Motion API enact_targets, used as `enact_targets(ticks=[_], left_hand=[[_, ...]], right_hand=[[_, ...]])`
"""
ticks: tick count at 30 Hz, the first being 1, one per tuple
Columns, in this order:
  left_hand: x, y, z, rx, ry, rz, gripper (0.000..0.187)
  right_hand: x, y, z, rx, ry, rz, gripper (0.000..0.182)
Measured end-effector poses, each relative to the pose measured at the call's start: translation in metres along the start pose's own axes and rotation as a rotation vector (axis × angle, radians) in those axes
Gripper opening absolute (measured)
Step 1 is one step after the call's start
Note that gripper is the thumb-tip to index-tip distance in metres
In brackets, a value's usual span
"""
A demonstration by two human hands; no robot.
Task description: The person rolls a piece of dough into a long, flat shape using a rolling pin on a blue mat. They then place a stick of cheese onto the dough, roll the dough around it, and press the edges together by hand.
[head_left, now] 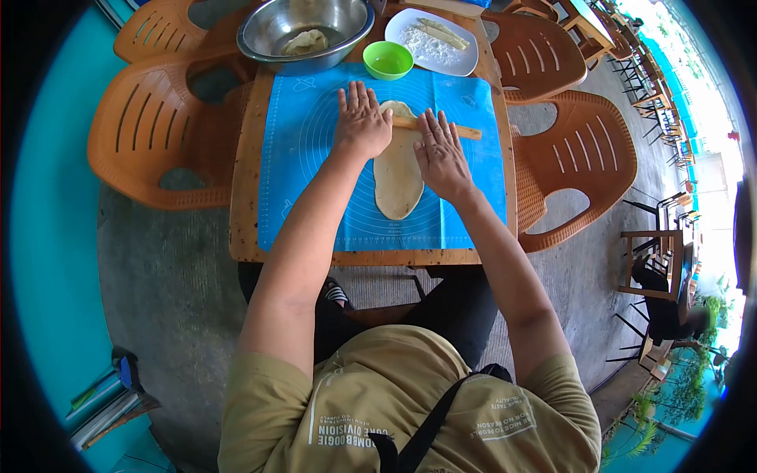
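A long flat oval of dough [398, 177] lies lengthwise in front of me on a blue silicone mat [315, 197]. Across its far part rests a wooden rolling pin [405, 123], its right end sticking out past my fingers. My left hand [363, 126] lies flat over the pin's left end with fingers stretched out, hiding that end. Palm down, my right hand [442, 156] is on the pin right of the dough, its fingers extended. Neither hand's fingers wrap around the pin.
Beyond the mat stand a steel bowl [264, 57] with a lump of dough [305, 42], a small green bowl [388, 61] and a white plate [465, 65] with flour and pale strips. Orange chairs [162, 118] flank the wooden table [246, 197] on both sides.
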State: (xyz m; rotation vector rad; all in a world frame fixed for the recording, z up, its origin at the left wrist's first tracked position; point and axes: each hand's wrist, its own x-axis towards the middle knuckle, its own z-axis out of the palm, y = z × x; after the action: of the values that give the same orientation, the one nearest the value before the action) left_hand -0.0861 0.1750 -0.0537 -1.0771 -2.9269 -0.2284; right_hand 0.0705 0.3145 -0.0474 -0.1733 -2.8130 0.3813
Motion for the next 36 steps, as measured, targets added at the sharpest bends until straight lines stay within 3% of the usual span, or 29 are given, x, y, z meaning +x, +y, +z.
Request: enact_targets(ticks=[8,13,20,28,36], left_hand=[[0.014,-0.020,0.007,-0.096,0.068,0.075,0.073],[-0.026,-0.033,-0.007,-0.121,0.194,0.321,0.065],[-0.050,-0.033,0.006,-0.092,0.240,0.258,0.062],[-0.020,-0.025,-0.012,-0.093,0.026,0.108,0.064],[-0.003,-0.027,-0.007,-0.047,0.034,0.116,0.066]], right_hand=[[0.024,0.006,0.003,-0.124,-0.105,0.033,0.064],[0.031,0.007,0.007,-0.136,-0.103,0.060,0.064],[0.043,0.012,0.008,-0.128,-0.109,0.069,0.062],[0.060,0.012,0.004,-0.171,-0.119,0.113,0.062],[0.030,0.009,0.009,-0.110,-0.013,-0.004,0.059]])
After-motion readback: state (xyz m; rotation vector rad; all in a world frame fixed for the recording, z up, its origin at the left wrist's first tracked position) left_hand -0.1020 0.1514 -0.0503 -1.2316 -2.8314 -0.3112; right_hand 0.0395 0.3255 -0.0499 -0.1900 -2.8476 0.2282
